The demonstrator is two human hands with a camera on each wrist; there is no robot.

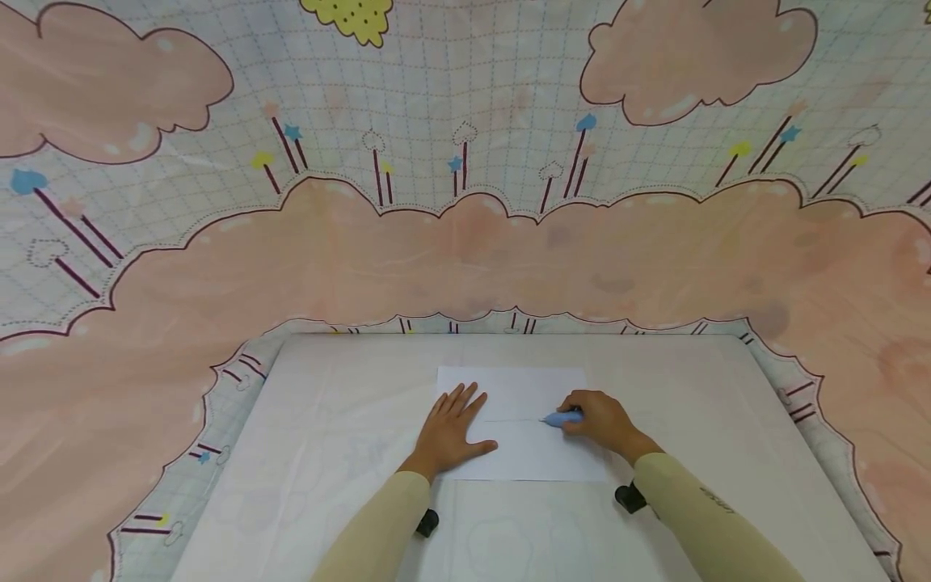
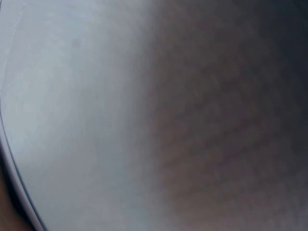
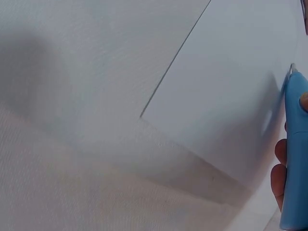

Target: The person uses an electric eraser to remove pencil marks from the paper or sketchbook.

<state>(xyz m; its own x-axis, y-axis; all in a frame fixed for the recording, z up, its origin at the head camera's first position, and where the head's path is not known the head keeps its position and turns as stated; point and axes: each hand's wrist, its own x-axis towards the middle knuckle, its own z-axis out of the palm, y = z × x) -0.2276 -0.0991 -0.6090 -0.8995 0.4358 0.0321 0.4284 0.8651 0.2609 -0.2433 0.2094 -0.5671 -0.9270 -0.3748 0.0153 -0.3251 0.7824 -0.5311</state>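
Observation:
A white sheet of paper (image 1: 520, 461) lies on the white-covered table, with a faint line running across its middle. My left hand (image 1: 448, 432) rests flat on the sheet's left part, fingers spread and thumb pointing right. On the right side, my right hand (image 1: 602, 420) grips a thick, light-blue pen-shaped tool (image 3: 296, 149). Its thin metal tip (image 3: 293, 69) points left and meets the paper at the faint line. Curled fingers (image 3: 278, 180) show behind the blue body in the right wrist view. The left wrist view is blurred, showing a pale surface and dark skin close up.
The table (image 1: 327, 420) has a white cover, and faint shapes show through near its front. Behind and around it hangs a patterned cloth (image 1: 465, 250) with clouds and grid lines. A black wrist camera (image 1: 629, 498) sits below the right forearm, another (image 1: 427, 523) by the left.

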